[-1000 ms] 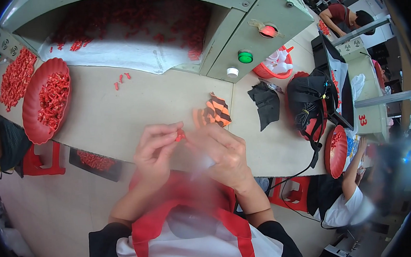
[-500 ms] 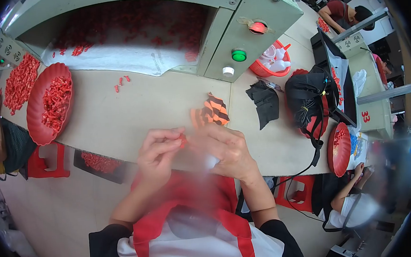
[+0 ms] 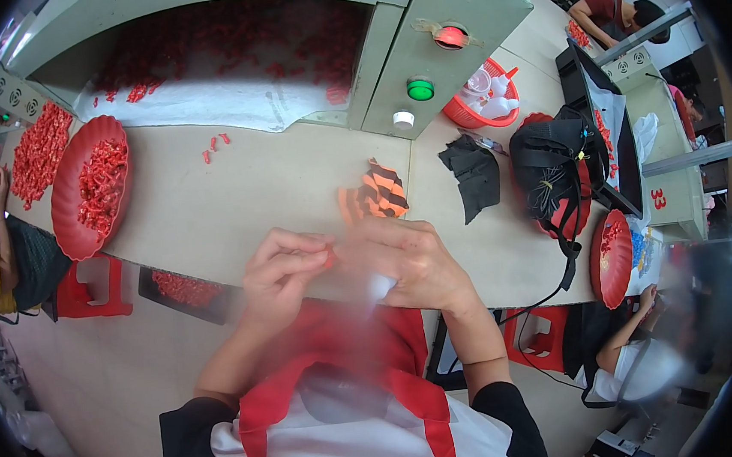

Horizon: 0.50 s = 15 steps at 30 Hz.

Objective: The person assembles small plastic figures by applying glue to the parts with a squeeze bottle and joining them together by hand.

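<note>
Over the front edge of the table point(image 3: 268, 180), my two hands are close together. My left hand point(image 3: 275, 274) is closed, pinching a small red piece point(image 3: 330, 258) between thumb and fingertips. Facing it, my right hand point(image 3: 425, 262) has its fingers bent together. A small white thing point(image 3: 380, 287) shows at its palm side, but a blurred patch hides what it is and what the fingertips hold. An orange and dark striped cloth point(image 3: 385, 194) lies just beyond my right hand. A few loose red pieces point(image 3: 213, 148) lie farther off.
A pale green machine point(image 3: 396, 63) with buttons holds many red pieces. A red scalloped tray point(image 3: 62, 209) of pieces stands left. On the right are black cloth point(image 3: 476, 181), a red basket point(image 3: 471, 117) of white bottles and a black bag point(image 3: 550, 167). Other people sit on both sides.
My right hand and forearm have shifted slightly outward to the right. My left hand stays nearly in place, still pinching the red piece. The view has turned a little.
</note>
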### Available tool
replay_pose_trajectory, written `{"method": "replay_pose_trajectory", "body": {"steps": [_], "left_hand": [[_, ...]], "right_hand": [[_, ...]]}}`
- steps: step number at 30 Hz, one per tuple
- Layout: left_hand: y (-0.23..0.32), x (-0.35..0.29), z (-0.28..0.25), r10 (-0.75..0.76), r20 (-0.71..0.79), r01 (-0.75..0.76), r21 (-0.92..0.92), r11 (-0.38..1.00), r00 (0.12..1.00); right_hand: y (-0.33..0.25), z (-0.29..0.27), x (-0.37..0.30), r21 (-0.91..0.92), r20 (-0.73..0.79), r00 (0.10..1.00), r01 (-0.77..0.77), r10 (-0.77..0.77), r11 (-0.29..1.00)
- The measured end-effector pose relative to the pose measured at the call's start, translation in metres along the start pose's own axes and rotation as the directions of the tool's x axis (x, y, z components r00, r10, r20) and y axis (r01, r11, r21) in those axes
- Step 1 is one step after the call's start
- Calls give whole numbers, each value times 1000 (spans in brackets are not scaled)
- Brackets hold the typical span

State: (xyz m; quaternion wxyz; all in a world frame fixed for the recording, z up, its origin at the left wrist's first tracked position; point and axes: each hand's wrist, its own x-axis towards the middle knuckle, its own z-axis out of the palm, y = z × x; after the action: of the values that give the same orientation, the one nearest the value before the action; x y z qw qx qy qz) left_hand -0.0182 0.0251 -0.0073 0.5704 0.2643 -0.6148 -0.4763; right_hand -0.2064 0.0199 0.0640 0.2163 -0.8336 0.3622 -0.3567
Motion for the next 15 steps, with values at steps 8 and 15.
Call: {"method": "replay_pose_trajectory", "body": {"steps": [8,15], "left_hand": [[12,7,-2,-390,97,397,-375,838,916],[6,3,-8,-560,268,572,-661,485,784]], "right_hand": [[20,0,0,441,35,990,-138,136,887],[24,12,-5,592,82,952,-284,294,754]]}}
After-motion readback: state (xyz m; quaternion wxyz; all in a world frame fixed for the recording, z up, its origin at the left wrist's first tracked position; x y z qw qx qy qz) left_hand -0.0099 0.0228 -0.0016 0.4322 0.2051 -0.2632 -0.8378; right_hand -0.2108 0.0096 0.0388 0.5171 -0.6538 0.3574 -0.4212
